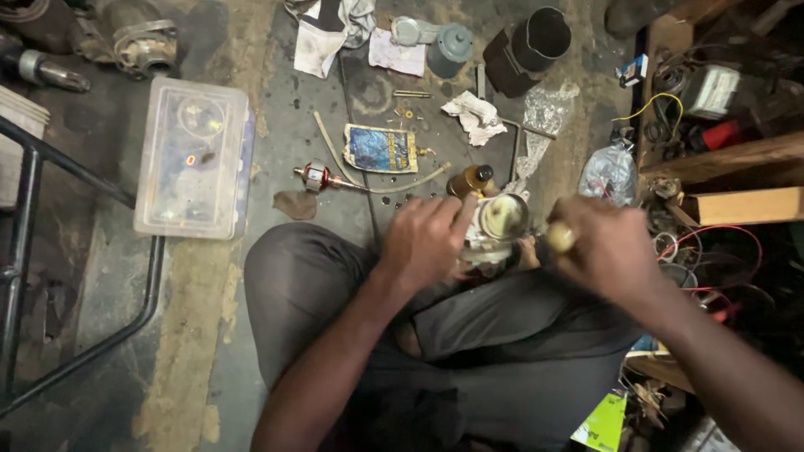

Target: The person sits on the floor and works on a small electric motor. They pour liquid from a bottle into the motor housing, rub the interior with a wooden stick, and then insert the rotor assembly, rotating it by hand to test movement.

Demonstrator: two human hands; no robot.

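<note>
I sit cross-legged on a grimy floor. My left hand (pixel 427 237) grips a round metal motor housing (pixel 501 219) resting on my lap, fingers wrapped over its left side. My right hand (pixel 610 249) is closed around a tool with a pale yellow handle end (pixel 559 238), held just right of the housing. The tool's tip is hidden. A small brown bottle (pixel 471 179) stands on the floor just behind the housing.
A red-and-copper motor armature (pixel 318 176) and a blue pouch (pixel 381 149) lie ahead. A clear plastic box (pixel 194 157) sits at left beside a black metal frame (pixel 50 251). Rags, screws and black cylinders (pixel 536 42) lie farther off. Cluttered wooden shelves (pixel 729 159) stand at right.
</note>
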